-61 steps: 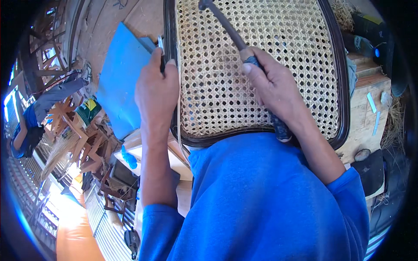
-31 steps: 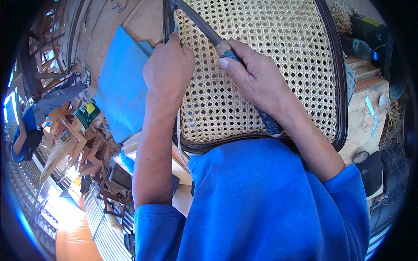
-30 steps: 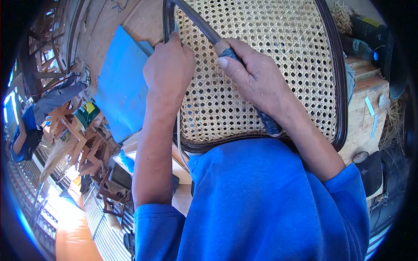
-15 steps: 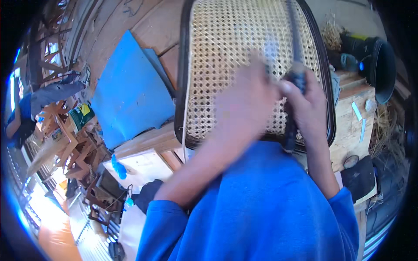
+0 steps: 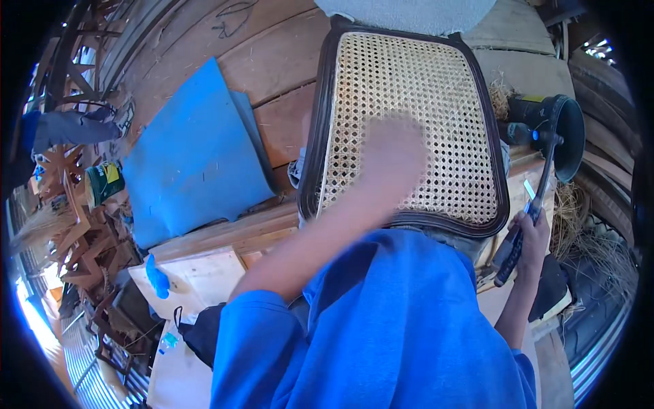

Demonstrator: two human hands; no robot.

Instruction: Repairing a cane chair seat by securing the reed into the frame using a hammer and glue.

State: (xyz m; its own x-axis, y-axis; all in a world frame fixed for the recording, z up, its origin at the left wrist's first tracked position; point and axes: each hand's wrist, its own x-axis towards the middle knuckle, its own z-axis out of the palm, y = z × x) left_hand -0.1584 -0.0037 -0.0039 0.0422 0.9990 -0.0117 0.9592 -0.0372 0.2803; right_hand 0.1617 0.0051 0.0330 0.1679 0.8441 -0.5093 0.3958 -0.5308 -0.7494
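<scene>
Cane webbing (image 5: 453, 170) in a dark frame (image 5: 503, 211) lies beneath the blurred left hand (image 5: 395, 146); whether its fingers are spread or together, I cannot tell. Well to that hand's right, the right hand (image 5: 533, 235) is wrapped around a hammer (image 5: 545, 174). The step seems to be smoothing or checking the weave; further hammering would call for bringing the hammer over the frame.

We have the woven panel (image 5: 449, 129) right in front of us, inside its frame (image 5: 317, 136). Our left grip (image 5: 396, 146) is over it. The hammer (image 5: 546, 178) is in our right grip (image 5: 535, 237), right of the frame. Behind the hammer's top is the bucket (image 5: 573, 140), with the bottle (image 5: 521, 133) beside it. On our left, the sheet (image 5: 197, 157) lies on the boards (image 5: 286, 68). Farther left is the tin (image 5: 107, 183).
</scene>
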